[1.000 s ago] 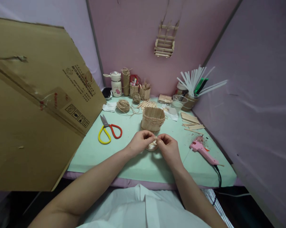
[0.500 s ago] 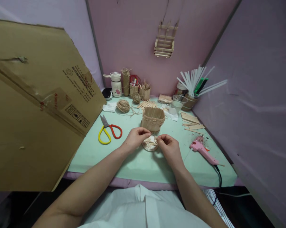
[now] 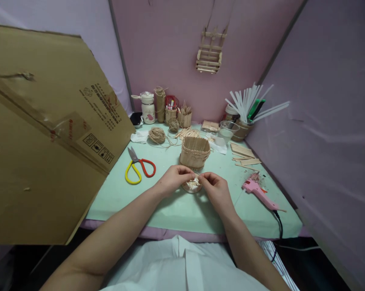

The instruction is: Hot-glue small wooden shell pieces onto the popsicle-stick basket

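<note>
Both hands meet over a small round dish (image 3: 193,185) that holds pale, flaky scraps. My left hand (image 3: 176,180) pinches thumb and forefinger together above its left rim. From the right, my right hand (image 3: 217,190) pinches too, its fingertips almost touching the left ones. Whatever lies between the fingers is too small to make out. Just behind the dish stands a basket made of wooden craft sticks (image 3: 195,152), with braided cord round its top.
Scissors (image 3: 136,163) with yellow and red handles lie left. A pink glue gun (image 3: 259,193) rests right, its cord over the edge. Craft sticks (image 3: 242,151), a twine ball (image 3: 157,136) and a tub of white glue sticks (image 3: 242,131) sit farther back. A large cardboard box (image 3: 49,137) leans in from the left.
My left hand has shifted slightly right and toward me, covering more of the dish. The fingertips of both hands are closer together. The things on the table have stayed put.
</note>
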Motion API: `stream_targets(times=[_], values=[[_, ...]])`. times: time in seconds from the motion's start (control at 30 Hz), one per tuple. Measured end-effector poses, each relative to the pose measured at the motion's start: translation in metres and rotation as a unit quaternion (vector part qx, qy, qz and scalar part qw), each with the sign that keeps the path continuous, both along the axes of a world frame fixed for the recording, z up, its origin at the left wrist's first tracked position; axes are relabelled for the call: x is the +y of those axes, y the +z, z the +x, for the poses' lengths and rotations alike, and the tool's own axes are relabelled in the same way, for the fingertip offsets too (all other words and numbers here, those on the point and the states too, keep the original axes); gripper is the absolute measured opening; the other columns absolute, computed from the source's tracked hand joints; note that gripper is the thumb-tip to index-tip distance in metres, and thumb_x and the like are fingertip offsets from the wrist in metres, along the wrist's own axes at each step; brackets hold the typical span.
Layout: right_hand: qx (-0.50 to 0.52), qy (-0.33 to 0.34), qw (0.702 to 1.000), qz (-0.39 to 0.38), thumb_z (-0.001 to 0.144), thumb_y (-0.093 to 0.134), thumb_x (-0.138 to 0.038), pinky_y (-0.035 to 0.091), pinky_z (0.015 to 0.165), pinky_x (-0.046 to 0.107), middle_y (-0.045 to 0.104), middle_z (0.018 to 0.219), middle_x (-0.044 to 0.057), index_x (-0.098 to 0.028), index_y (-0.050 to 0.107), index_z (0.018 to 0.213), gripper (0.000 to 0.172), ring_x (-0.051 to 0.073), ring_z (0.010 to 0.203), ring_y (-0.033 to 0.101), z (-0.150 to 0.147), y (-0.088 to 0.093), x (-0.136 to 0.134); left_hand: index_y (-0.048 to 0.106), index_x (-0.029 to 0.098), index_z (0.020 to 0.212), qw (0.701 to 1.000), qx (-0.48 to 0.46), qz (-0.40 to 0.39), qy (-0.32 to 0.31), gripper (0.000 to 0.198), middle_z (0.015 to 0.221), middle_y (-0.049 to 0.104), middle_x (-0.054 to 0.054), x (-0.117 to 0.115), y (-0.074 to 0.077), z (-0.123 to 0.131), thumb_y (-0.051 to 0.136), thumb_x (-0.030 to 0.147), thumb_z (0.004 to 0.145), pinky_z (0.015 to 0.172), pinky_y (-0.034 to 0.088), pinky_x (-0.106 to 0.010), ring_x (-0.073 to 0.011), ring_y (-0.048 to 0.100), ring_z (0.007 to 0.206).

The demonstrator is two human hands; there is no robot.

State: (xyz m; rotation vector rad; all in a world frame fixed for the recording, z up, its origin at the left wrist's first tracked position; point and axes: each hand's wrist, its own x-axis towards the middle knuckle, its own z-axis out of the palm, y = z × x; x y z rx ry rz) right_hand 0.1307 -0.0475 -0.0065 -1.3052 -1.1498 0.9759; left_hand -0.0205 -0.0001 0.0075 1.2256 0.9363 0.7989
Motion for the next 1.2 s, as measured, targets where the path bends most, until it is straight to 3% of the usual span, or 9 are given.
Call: stream_targets(times=[0.27, 0.6, 0.77, 1.2], values=[[-0.049, 0.015, 0.999, 0.012, 0.076, 0.063, -0.046, 0.045, 0.068, 0.028, 0.071, 0.076, 0.005, -0.016, 0.071, 0.083, 0.032, 0.018, 0.072, 0.060, 0.010, 0.001, -0.001, 0.066, 0.011, 0.066, 0.999, 0.013, -0.028, 0.012, 0.016, 0.059, 0.059, -0.002, 0.001, 0.007, -0.001, 0.071, 0.026, 0.060, 0.053, 0.034, -0.023, -0.0081, 0.047, 0.053], [-0.038, 0.006, 0.999, -0.010, 0.071, 0.066, -0.042, 0.043, 0.061, 0.027, 0.065, 0.065, 0.003, -0.016, 0.065, 0.067, 0.026, 0.015, 0.063, 0.055, 0.009, 0.000, -0.001, 0.071, 0.010, 0.073, 0.999, -0.005, -0.045, -0.016, 0.028, 0.064, 0.064, -0.006, 0.003, 0.000, -0.002, 0.077, 0.034, 0.061, 0.055, 0.037, -0.023, -0.0095, 0.051, 0.056], [-0.015, 0.007, 1.000, -0.021, 0.071, 0.067, -0.042, 0.043, 0.063, 0.027, 0.065, 0.066, 0.003, -0.016, 0.066, 0.068, 0.026, 0.016, 0.064, 0.056, 0.009, -0.001, 0.000, 0.071, 0.012, 0.077, 0.999, -0.010, -0.027, 0.021, 0.026, 0.069, 0.067, -0.006, 0.004, 0.001, -0.002, 0.078, 0.029, 0.058, 0.057, 0.040, -0.023, -0.0099, 0.052, 0.058], [-0.065, 0.044, 0.997, -0.015, 0.076, 0.063, -0.043, 0.042, 0.062, 0.026, 0.066, 0.068, 0.003, -0.016, 0.065, 0.071, 0.028, 0.015, 0.065, 0.056, 0.011, -0.007, -0.001, 0.069, 0.011, 0.069, 0.999, -0.005, -0.032, -0.015, 0.023, 0.062, 0.064, -0.005, -0.002, 0.007, 0.000, 0.077, 0.030, 0.059, 0.058, 0.039, -0.024, -0.0107, 0.054, 0.058]])
